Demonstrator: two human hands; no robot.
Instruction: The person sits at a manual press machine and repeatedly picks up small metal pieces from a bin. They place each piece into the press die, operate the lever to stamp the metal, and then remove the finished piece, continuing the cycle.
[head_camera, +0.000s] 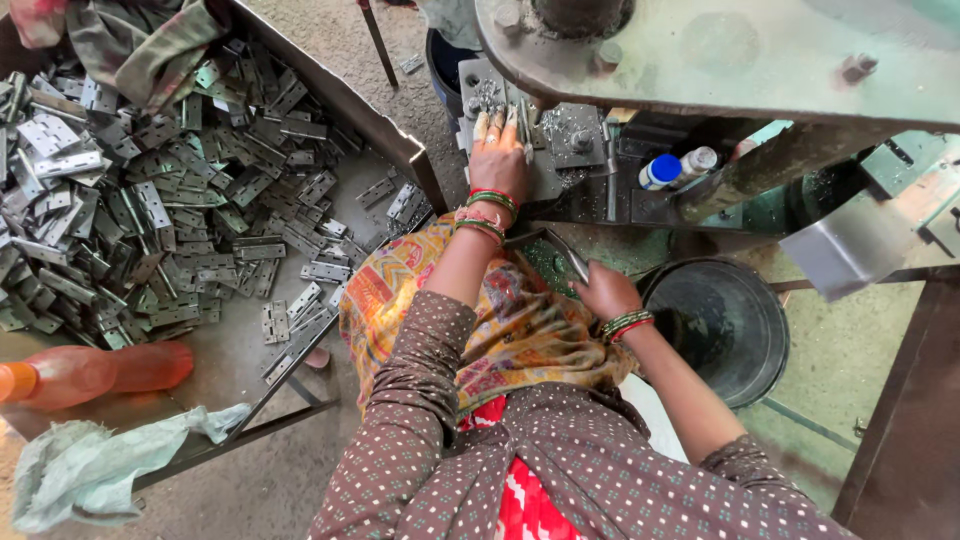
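hinge piece (524, 122) pinned on press bed (560, 150) under left hand (498, 160), fingers (494, 128) flat, released; right hand (603, 290) clenched around metal lever (562, 250); hinges (180, 200) heaped on worktop (220, 350).

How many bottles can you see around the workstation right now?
2. An orange bottle lies on its side on the tray at left, beside a pale cloth. A small white bottle with a blue cap lies on the machine bed, right of the left hand. Others may be hidden.
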